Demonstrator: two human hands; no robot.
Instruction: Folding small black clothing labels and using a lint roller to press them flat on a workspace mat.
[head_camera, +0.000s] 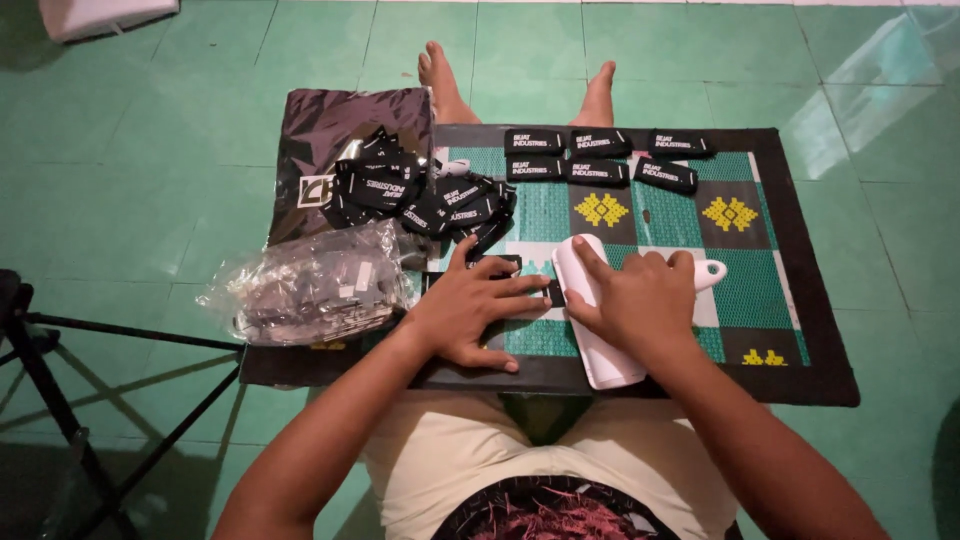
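My left hand (470, 308) lies flat with spread fingers on a small black fabric label (500, 264) on the patterned mat (790, 330), pinning it down. Right beside it, my right hand (635, 300) grips a white lint roller (595, 320) by its top; the white handle (708, 271) sticks out to the right. The roller rests on the mat, its edge against the label. A loose heap of black labels (420, 195) lies at the mat's upper left. Several more black labels (600, 156) lie in two neat rows along the far edge.
A clear plastic bag (310, 285) of labels sits left of my left hand. A dark plastic bag (340, 125) lies under the heap. A black tripod leg (60, 400) stands at the far left on the green tiled floor. My bare feet (520, 85) reach past the mat.
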